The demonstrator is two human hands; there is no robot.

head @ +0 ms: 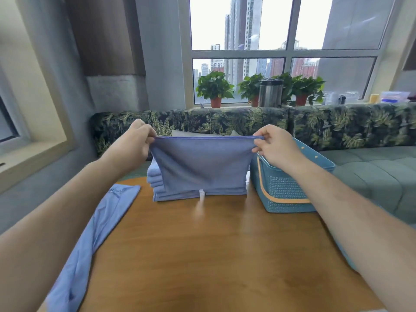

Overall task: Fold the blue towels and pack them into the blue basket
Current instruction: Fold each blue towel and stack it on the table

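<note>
The blue towel (202,163) hangs spread out in the air, stretched by its top hem over the far side of the surface (213,255). Its lower edge falls in front of a stack of folded towels (156,179), and a small white tag (202,192) shows at the bottom.

The left grip (132,147) pinches the top left corner between thumb and curled fingers. The right grip (276,147) pinches the top right corner the same way, so the hem runs taut between them.

The cloth looks thin, light and limp. It sags in the middle and will probably keep no shape unless laid flat or held at its corners. Corners and hems seem the best places to hold it, since a hold on the middle would bunch it.

The blue basket (286,190) stands on the surface just right of the stack, under the right forearm. Whether it holds anything I cannot tell.

A loose blue cloth (101,226) trails off the near left edge of the surface. A green sofa (371,172) lies beyond.
</note>
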